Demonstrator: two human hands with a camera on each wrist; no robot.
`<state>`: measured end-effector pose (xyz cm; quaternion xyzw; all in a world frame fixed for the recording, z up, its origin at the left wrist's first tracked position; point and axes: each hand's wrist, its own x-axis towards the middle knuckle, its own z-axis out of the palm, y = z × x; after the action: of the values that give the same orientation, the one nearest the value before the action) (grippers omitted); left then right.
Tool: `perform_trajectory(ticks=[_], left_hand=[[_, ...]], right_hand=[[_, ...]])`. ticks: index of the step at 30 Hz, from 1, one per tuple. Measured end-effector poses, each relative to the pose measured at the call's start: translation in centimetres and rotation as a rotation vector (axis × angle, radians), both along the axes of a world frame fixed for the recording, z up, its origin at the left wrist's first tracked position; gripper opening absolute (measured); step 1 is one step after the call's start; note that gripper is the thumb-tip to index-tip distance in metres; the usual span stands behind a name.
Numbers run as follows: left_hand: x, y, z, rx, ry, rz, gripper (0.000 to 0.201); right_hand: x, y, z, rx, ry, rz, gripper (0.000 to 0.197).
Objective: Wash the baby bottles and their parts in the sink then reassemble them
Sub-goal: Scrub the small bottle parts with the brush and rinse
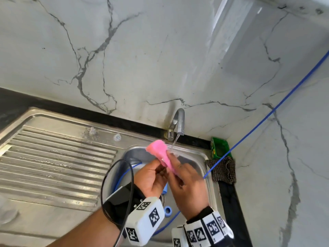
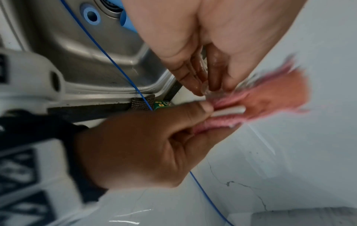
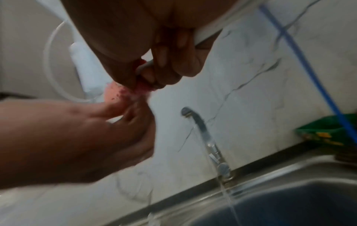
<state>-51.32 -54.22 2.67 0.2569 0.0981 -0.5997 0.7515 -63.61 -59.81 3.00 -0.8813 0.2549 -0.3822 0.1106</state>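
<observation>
Over the sink basin (image 1: 201, 157), my left hand (image 1: 160, 169) pinches a small clear soft part (image 2: 205, 89), apparently a teat, between fingertips and thumb. My right hand (image 1: 175, 164) grips the white handle (image 2: 228, 112) of a pink sponge brush (image 1: 157, 148), whose head rises beside the clear part. Water runs from the tap (image 1: 179, 122) just right of the sponge. Two clear teats (image 1: 92, 131) (image 1: 117, 137) stand on the drainboard's back edge. A blue ring (image 1: 168, 211) and another blue piece (image 1: 165, 190) lie in the basin.
The ribbed drainboard (image 1: 53, 166) stretches to the left. A green box (image 1: 219, 147) and a checked cloth (image 1: 221, 169) sit in the right corner by the marble wall. A blue cable (image 1: 267, 113) crosses into the basin.
</observation>
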Motion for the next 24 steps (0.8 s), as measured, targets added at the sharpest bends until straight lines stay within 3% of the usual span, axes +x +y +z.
perform_trajectory(ticks=[1, 4, 8, 11, 14, 19, 22, 24], left_hand=[[-0.1, 0.0, 0.1, -0.007, 0.012, 0.010, 0.051], [-0.8, 0.0, 0.4, -0.021, 0.048, 0.022, 0.033], [-1.5, 0.1, 0.8, -0.030, 0.005, 0.018, 0.031], [-2.1, 0.0, 0.7, -0.020, 0.019, 0.028, 0.026], [-3.0, -0.2, 0.7, 0.003, -0.035, 0.040, 0.021], [-3.6, -0.4, 1.0, 0.019, -0.188, -0.028, 0.009], [-4.6, -0.5, 0.8, 0.024, -0.298, -0.105, 0.013], [-5.2, -0.7, 0.9, 0.018, -0.315, -0.146, 0.016]], right_hand=[[-0.3, -0.1, 0.2, -0.007, 0.010, 0.006, 0.047], [-0.8, -1.1, 0.8, 0.047, -0.100, -0.067, 0.045], [-1.5, -0.1, 0.9, 0.006, 0.039, 0.038, 0.047], [-2.0, -1.3, 0.9, 0.122, -0.057, -0.050, 0.046], [-2.2, -0.1, 0.8, 0.056, 0.058, 0.075, 0.047], [-4.7, -2.6, 3.0, 0.298, -0.243, -0.062, 0.040], [-4.1, -1.4, 2.7, 0.296, -0.117, 0.136, 0.044], [-4.3, -1.4, 1.5, 0.260, -0.056, 0.156, 0.050]])
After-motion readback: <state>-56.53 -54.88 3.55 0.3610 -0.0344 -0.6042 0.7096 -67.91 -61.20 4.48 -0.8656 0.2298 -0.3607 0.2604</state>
